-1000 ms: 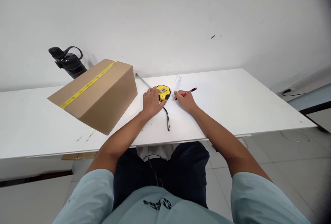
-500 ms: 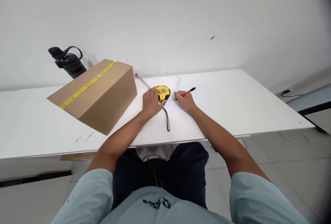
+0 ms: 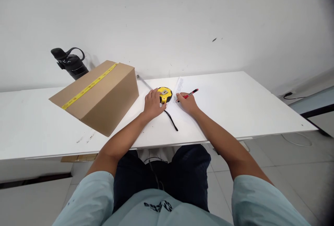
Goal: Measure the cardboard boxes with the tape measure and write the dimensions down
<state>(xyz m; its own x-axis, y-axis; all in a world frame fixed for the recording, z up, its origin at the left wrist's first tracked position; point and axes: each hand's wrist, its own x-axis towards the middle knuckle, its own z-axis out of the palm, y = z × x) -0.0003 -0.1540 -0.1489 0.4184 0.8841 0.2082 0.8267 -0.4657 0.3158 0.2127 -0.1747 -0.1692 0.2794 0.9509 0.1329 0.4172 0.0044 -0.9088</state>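
My left hand (image 3: 152, 105) is closed around the left side of a yellow and black tape measure (image 3: 165, 95) on the table. The metal blade (image 3: 144, 82) reaches out from it toward the back left, and its black wrist strap (image 3: 172, 121) lies toward me. In my right hand (image 3: 188, 104) is a red and black pen (image 3: 191, 93), gripped low with its tip down at a white sheet of paper (image 3: 179, 85). Small handwriting covers part of the sheet; my right hand hides some of it.
A cardboard box (image 3: 109, 102) with yellow printed tape stands on the white table (image 3: 242, 104), left of my left hand. Behind the box is a black bottle (image 3: 71, 64) with a loop handle. The wall runs along the table's back edge.
The strap of the tape measure has swung to the right. Both hands keep nearly the same place and grip.
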